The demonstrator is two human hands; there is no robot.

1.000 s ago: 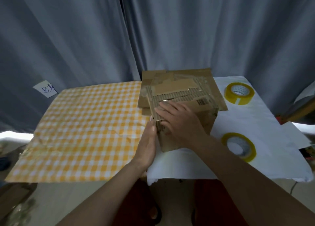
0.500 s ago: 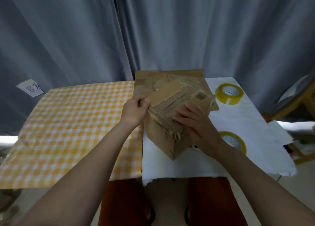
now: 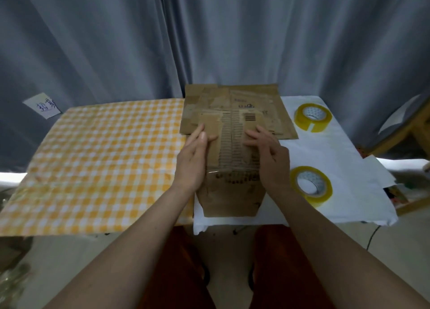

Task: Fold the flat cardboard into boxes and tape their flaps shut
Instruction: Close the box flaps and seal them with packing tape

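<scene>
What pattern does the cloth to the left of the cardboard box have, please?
Yellow-and-white checks on the cloth, seen in the head view.

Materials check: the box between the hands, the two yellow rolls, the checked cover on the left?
Box: brown corrugated cardboard, matte, worn; fluting shows where the top liner is torn off.
Rolls, far and near: glossy translucent yellowish tape, likely plastic packing tape, on white cores.
Checked cover: thin yellow-white sheet with creases; cloth or plastic, cannot tell.
</scene>
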